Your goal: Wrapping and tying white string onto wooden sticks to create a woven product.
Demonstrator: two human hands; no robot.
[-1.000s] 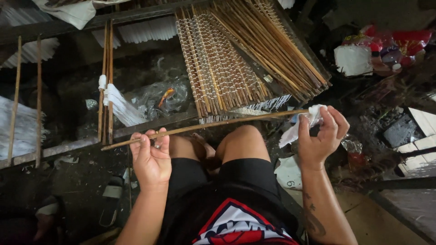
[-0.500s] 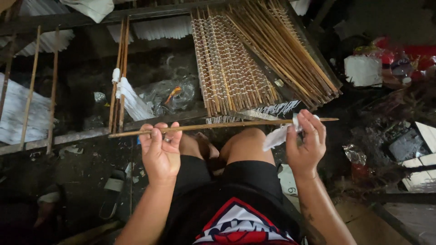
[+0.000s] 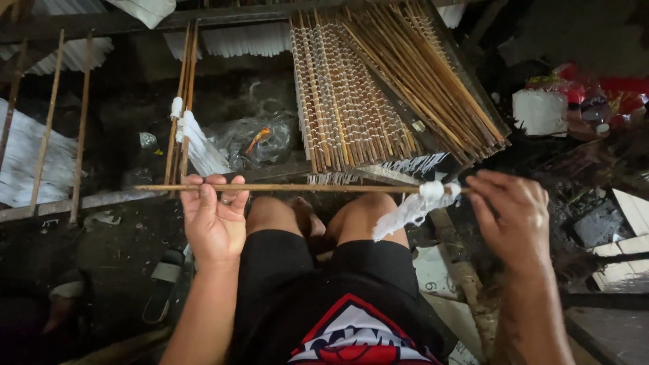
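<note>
A: Bamboo stick (image 3: 304, 188) position: horizontal across the centre of the frame, above the person's knees. State the support at its left end.

B: Left hand (image 3: 213, 217), left of centre, grasps the stick. The fingers (image 3: 205, 197) curl over it from above. A ring shows on one finger.

A: Items at the far left?

B: Thin upright sticks (image 3: 82, 122) stand over white strips (image 3: 23, 159) in the upper left of the frame. A sandal (image 3: 161, 284) lies on the dark floor at lower left. Right of the strips, two further sticks (image 3: 184, 101) stand upright with a white bundle (image 3: 199, 145) tied to them, just above the left hand.

A: Centre of the frame?

B: Clear plastic bag (image 3: 253, 138) lies on the floor. A rack of tied sticks (image 3: 351, 101) fills the upper centre, with loose sticks laid slantwise across its right part.

A: The stick's right end?

B: White fibre (image 3: 419, 203) is wound around the stick near its right end and hangs down and to the left. Right hand (image 3: 510, 216), right of centre, has its fingertips at the stick's tip, beside the wound fibre. Whether they pinch the stick or the fibre cannot be determined.

A: Far right?

B: White block (image 3: 539, 111) and red packets (image 3: 608, 91) lie at the upper right.
</note>
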